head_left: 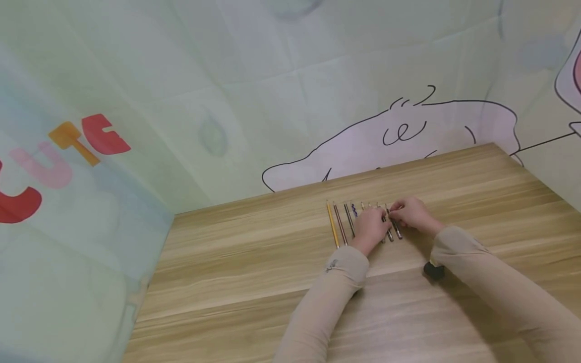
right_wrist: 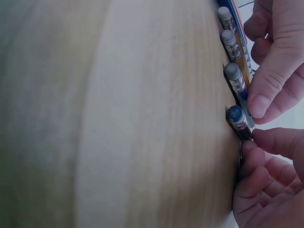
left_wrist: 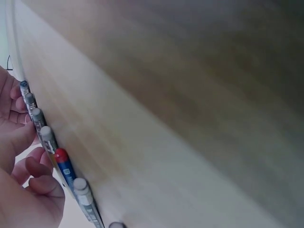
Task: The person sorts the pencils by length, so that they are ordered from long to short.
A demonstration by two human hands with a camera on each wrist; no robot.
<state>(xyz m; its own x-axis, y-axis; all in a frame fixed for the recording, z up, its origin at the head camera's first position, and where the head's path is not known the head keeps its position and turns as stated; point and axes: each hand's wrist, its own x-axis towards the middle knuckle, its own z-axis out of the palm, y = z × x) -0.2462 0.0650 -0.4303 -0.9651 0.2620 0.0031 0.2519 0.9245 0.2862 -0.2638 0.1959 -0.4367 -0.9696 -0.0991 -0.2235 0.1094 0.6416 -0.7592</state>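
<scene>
Several pencils lie side by side in a row on the wooden table, erasers toward the person. My right hand [head_left: 413, 213] pinches the rightmost one, a dark pencil with a blue eraser [right_wrist: 235, 113], between thumb and fingers. My left hand [head_left: 371, 227] reaches over the row. Its thumb and forefinger pinch the neighbouring pencil with a grey eraser [right_wrist: 232, 71], close beside the right fingertips. Under the left palm are more pencils and a blue stick with a red end [left_wrist: 61, 155]. A yellow pencil [head_left: 333, 224] lies at the row's left end, next to a dark red-brown pencil [head_left: 340, 224].
The wooden table [head_left: 236, 262] meets a printed cloth backdrop [head_left: 227, 101] along its far and left edges. A black wrist device [head_left: 433, 270] hangs below the right sleeve. Both beige sleeves cross the table's near part.
</scene>
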